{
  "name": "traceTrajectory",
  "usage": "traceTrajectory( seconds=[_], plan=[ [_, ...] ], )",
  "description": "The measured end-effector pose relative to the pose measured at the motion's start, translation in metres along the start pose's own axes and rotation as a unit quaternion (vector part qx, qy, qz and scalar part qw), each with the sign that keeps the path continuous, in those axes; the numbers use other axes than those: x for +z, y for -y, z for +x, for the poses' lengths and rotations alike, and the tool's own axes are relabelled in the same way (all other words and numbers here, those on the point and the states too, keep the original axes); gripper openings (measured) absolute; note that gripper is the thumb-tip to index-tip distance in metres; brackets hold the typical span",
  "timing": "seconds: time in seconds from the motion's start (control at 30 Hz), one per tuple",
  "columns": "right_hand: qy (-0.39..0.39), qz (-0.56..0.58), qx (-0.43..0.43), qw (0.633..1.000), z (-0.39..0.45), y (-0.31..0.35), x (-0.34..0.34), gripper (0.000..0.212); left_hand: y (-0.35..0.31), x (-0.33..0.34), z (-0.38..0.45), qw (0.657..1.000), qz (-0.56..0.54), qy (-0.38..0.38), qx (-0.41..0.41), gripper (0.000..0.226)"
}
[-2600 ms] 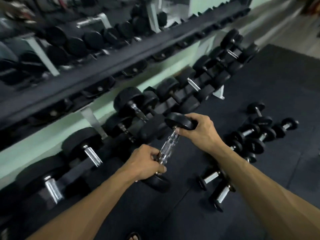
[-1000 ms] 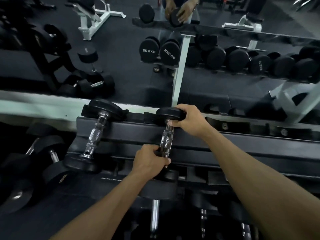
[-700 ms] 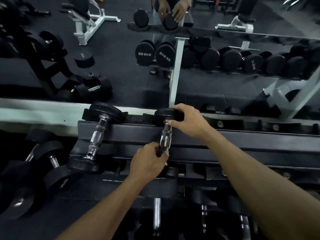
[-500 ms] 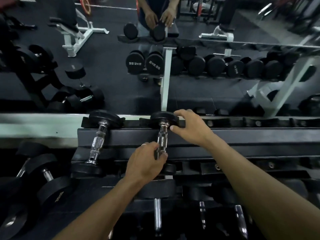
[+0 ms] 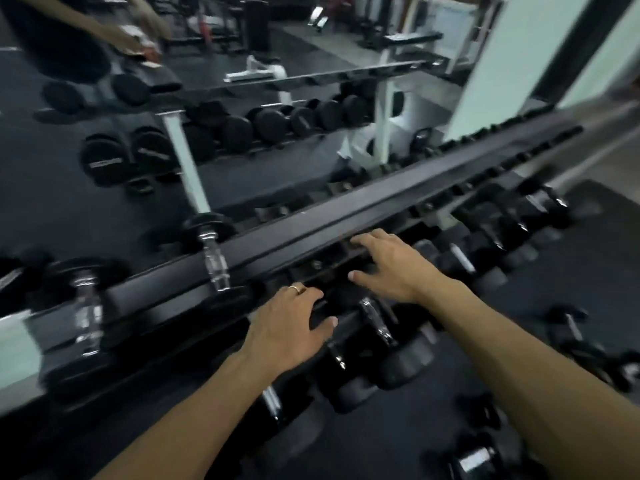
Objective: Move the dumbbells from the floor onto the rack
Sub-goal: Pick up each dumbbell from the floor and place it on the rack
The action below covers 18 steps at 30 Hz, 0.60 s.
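A small black dumbbell (image 5: 214,258) with a chrome handle lies across the top tier of the black rack (image 5: 346,216). A second one (image 5: 86,306) rests on the same tier further left. My left hand (image 5: 287,327) hovers empty with fingers spread, to the right of and below the first dumbbell. My right hand (image 5: 391,265) is also empty and spread, over the rack's front rail. Several small dumbbells (image 5: 568,327) lie on the floor mat at the right; another (image 5: 474,459) is near the bottom edge. The frame is motion-blurred.
Larger dumbbells (image 5: 377,327) fill the rack's lower tier below my hands and run off to the right (image 5: 519,220). A mirror (image 5: 242,98) behind the rack reflects the gym. The black floor mat (image 5: 571,271) stretches to the right.
Both hands have let go of the dumbbell, which stays on the top tier. They moved right and down, fingers spread. The view has swung right, bringing the floor dumbbells into sight.
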State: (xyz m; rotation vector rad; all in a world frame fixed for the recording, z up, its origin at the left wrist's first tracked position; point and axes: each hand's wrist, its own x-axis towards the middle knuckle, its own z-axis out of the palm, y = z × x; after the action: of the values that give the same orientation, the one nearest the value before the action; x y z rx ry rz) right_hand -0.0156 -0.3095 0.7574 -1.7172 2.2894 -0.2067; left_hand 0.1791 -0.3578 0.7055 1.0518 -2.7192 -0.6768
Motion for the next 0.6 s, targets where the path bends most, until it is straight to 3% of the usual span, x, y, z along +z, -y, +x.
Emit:
traceTrajectory(
  seconds=[0.2,0.33,0.6],
  plan=[
    [-0.001,0.019,0.115,0.993,-0.107,-0.092,0.001,0.066,-0.096,0.061,-0.003,0.991,0.028,0.062,0.115,0.051],
    [-0.007,0.041,0.184,0.982,-0.187,-0.158,0.019,0.066,-0.164,0.119,-0.018,0.977,0.037,0.115,0.173,0.059],
    [0.005,0.084,0.273,0.958,-0.337,-0.273,0.063,0.070,-0.274,0.231,-0.063,0.945,0.084,0.229,0.217,0.062]
  ],
)
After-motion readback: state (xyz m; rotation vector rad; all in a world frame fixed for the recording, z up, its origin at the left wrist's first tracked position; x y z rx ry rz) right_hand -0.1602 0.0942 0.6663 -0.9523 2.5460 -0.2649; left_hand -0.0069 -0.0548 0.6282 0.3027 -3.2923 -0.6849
